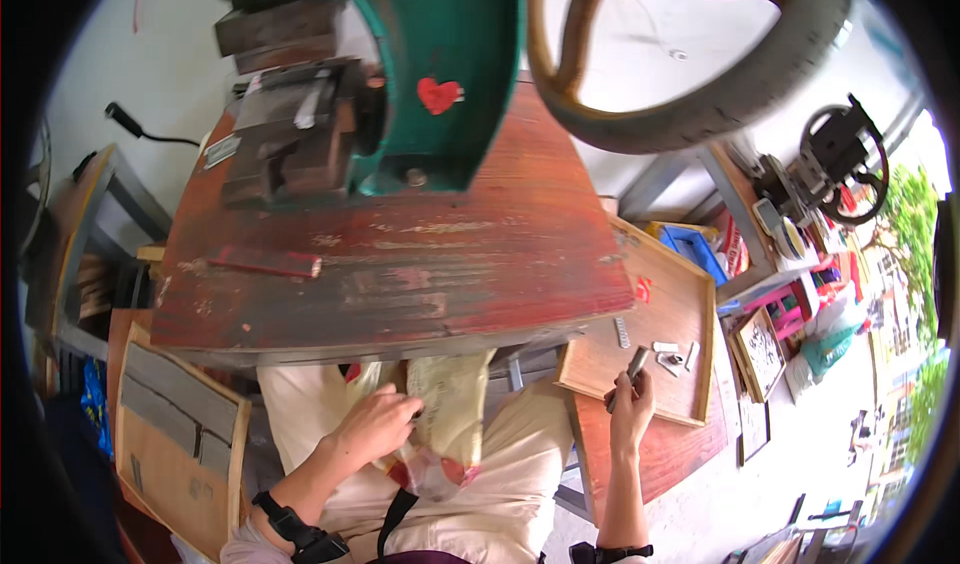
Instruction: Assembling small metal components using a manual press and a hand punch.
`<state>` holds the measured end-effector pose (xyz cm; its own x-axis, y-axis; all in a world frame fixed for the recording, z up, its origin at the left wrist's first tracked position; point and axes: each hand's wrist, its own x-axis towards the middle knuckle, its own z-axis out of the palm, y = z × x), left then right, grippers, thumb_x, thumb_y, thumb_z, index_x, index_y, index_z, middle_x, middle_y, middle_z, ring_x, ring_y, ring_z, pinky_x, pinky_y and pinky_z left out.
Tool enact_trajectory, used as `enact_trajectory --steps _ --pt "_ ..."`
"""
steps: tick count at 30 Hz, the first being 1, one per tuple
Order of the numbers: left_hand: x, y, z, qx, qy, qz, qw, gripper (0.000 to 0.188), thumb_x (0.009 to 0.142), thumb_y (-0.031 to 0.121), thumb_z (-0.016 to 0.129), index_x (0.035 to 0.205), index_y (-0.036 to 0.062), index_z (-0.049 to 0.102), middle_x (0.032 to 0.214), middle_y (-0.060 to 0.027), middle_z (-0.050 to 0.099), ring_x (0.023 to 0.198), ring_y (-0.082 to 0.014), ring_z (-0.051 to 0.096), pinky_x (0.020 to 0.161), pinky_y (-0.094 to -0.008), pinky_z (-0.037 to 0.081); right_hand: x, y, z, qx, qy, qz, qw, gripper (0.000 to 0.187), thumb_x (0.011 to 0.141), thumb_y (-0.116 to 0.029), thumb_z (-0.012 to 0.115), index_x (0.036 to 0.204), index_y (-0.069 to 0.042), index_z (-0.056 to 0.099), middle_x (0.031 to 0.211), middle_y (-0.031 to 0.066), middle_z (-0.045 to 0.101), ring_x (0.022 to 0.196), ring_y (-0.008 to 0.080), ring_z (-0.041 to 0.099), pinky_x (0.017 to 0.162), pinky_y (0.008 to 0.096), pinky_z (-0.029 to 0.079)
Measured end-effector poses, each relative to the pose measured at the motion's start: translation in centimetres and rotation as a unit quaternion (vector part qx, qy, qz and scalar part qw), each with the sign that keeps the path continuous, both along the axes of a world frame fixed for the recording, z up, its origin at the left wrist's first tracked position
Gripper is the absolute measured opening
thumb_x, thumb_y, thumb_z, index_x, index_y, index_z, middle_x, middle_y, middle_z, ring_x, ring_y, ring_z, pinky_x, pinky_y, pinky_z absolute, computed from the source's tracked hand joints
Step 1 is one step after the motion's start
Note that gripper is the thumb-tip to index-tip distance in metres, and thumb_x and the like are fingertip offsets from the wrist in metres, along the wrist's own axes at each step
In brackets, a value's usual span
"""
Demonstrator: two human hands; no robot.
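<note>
Above my lap, my left hand (378,424) is closed, with a small dark bit at its fingertips that I cannot make out. Beside and below it, a pale plastic bag (445,409) with printed patches lies across my thighs. My right hand (632,409) grips a short grey metal bar (638,362), which sticks up past the fingers. That hand is over the near edge of a shallow wooden tray (660,314). Inside the tray lie several small metal pieces (672,361) and a perforated metal strip (622,332).
A green press (450,64) with a dark metal die block (290,144) and a big handwheel (680,129) rises from the worn red wooden table (450,264). A reddish bar (265,261) lies on it. At left stands another wooden tray (240,464) holding grey metal sheets (165,399).
</note>
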<state>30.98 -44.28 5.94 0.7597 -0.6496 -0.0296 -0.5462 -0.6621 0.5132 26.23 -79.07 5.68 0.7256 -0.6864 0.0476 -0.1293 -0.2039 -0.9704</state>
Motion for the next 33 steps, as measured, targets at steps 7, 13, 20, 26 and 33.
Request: enact_trajectory --steps 7,13,20,26,33 --pt "-1.0 0.4 -0.7 -0.011 0.116 0.121 0.986 0.024 0.078 0.019 0.064 0.093 0.0013 0.067 0.081 -0.0195 0.065 0.084 -0.0353 0.061 0.077 -0.0425 0.048 1.1 -7.3 -4.7 -0.364 0.173 0.011 0.915 0.035 0.086 -0.017 0.061 0.114 0.002 0.055 0.085 0.0182 0.066 0.071 0.0298 0.064 0.062 0.0383 0.049" --pt "-2.9 1.7 0.9 -0.168 -0.018 0.134 0.976 0.026 0.084 0.021 0.063 0.103 0.0024 0.062 0.099 -0.0125 0.063 0.090 -0.0299 0.059 0.079 -0.0383 0.048 -0.3 -18.7 -15.8 -0.236 0.083 0.036 0.968 0.027 0.085 -0.004 0.059 0.110 0.005 0.057 0.093 0.0158 0.061 0.086 0.0227 0.059 0.075 0.0325 0.048" --pt "-7.8 14.0 4.8 -0.067 -0.082 0.448 0.887 0.021 0.081 0.019 0.064 0.096 0.0039 0.065 0.086 -0.0150 0.065 0.078 -0.0311 0.062 0.069 -0.0384 0.049 -0.6 -18.0 -15.8 -0.421 0.006 0.047 0.906 0.036 0.085 -0.029 0.065 0.086 0.007 0.065 0.072 0.0167 0.064 0.065 0.0269 0.061 0.060 0.0351 0.050" --pt "-14.0 27.4 0.0 0.001 0.014 0.637 0.770 0.022 0.075 0.012 0.061 0.095 0.0029 0.066 0.085 -0.0184 0.065 0.080 -0.0346 0.063 0.073 -0.0425 0.050 1.8 -16.4 -14.0 -0.502 -0.075 -0.008 0.861 0.033 0.083 -0.028 0.069 0.079 0.004 0.063 0.069 0.0150 0.063 0.057 0.0254 0.060 0.054 0.0342 0.050" --pt "-14.2 31.2 -3.3 0.075 0.083 0.550 0.828 0.028 0.070 0.008 0.060 0.097 0.0010 0.065 0.089 -0.0208 0.065 0.084 -0.0361 0.062 0.076 -0.0421 0.049 3.8 -9.9 -6.4 -0.702 -0.070 0.034 0.707 0.022 0.084 -0.020 0.067 0.089 0.001 0.066 0.097 0.0235 0.062 0.082 0.0299 0.063 0.068 0.0381 0.053"
